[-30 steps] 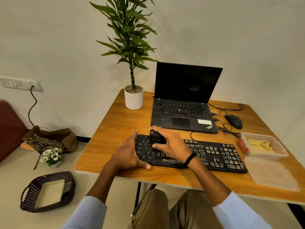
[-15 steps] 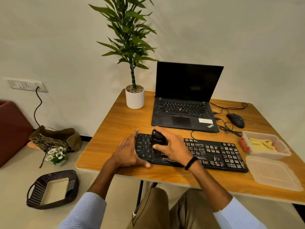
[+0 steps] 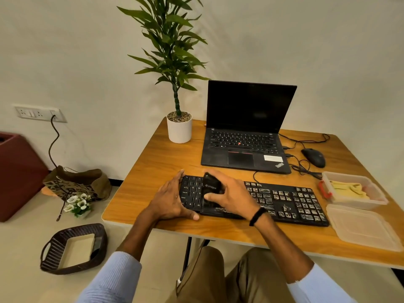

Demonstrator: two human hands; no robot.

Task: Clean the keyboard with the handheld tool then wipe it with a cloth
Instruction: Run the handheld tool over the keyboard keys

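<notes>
Barely shifted since a second ago: right hand [image 3: 232, 199] still grips the one black handheld tool [image 3: 211, 186], pressed on the left keys of the one keyboard [image 3: 290, 202]. Left hand [image 3: 169, 200], fingers straight, braces the keyboard's left end. One yellow cloth [image 3: 346, 190] lies in one tub [image 3: 360, 204], right of keyboard. Bare table [image 3: 157, 162] behind left hand, toward one plant pot [image 3: 179, 131].
</notes>
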